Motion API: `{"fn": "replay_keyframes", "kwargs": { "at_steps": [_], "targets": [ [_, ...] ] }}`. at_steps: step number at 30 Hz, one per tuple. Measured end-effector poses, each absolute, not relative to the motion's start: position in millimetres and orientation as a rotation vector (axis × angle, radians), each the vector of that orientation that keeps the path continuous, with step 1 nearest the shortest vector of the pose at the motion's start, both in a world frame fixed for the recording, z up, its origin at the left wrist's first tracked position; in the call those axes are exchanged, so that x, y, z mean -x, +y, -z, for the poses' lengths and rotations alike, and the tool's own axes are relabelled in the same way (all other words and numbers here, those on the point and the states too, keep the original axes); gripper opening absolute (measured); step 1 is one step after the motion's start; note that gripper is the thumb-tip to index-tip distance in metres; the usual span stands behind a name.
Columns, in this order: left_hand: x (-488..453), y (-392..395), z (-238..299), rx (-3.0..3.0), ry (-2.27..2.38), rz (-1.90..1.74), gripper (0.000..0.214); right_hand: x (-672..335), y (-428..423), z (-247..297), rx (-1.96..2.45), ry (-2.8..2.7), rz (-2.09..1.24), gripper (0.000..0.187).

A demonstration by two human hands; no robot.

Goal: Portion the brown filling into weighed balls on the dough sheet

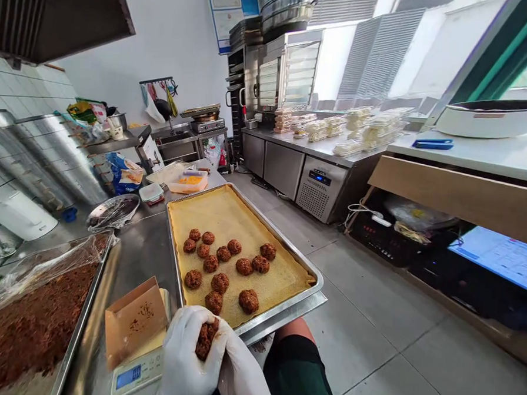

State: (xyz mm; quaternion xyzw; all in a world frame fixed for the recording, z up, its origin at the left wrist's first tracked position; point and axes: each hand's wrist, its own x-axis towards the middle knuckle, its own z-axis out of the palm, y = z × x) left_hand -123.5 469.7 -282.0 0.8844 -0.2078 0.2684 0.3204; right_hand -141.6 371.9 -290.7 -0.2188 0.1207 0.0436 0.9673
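Note:
My left hand (185, 346), in a white glove, is curled around a ball of dark brown crumbly mixture (206, 339). Pressed against the same ball from the other side is my right hand (242, 366), also gloved, its fingers partly hidden. Just beyond my hands lies a metal baking tray (263, 326) lined with a yellowish mesh sheet (220, 216). Several brown balls (220, 283) sit on its near half. To the left, a digital scale (137, 372) reads 0.0 and carries a brown cardboard box (128, 326) with crumbs in it.
At far left a large tray of loose brown mixture (32, 315) is partly under plastic film. A film-covered bowl (113, 211) and a plastic tub with orange contents (188, 180) stand farther back. Packed clear boxes (377, 130) line a steel counter across the aisle.

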Motion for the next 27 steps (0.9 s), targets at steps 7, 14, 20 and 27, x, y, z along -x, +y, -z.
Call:
{"fn": "replay_keyframes", "kwargs": {
  "at_steps": [7,14,20,27],
  "targets": [
    [143,515,282,-2.391,-0.498,-0.825,0.044,151,403,295,0.568,0.171,-0.310,0.031],
    [155,534,280,-2.277,-0.430,-0.986,0.006,158,434,290,0.621,0.142,-0.362,0.027],
    [155,544,268,-2.207,-0.086,-0.867,0.029,164,443,278,0.739,0.141,-0.412,0.025],
    [155,563,256,-2.240,-0.457,-0.769,0.026,160,433,275,0.587,0.082,-0.507,0.033]
  ]
}}
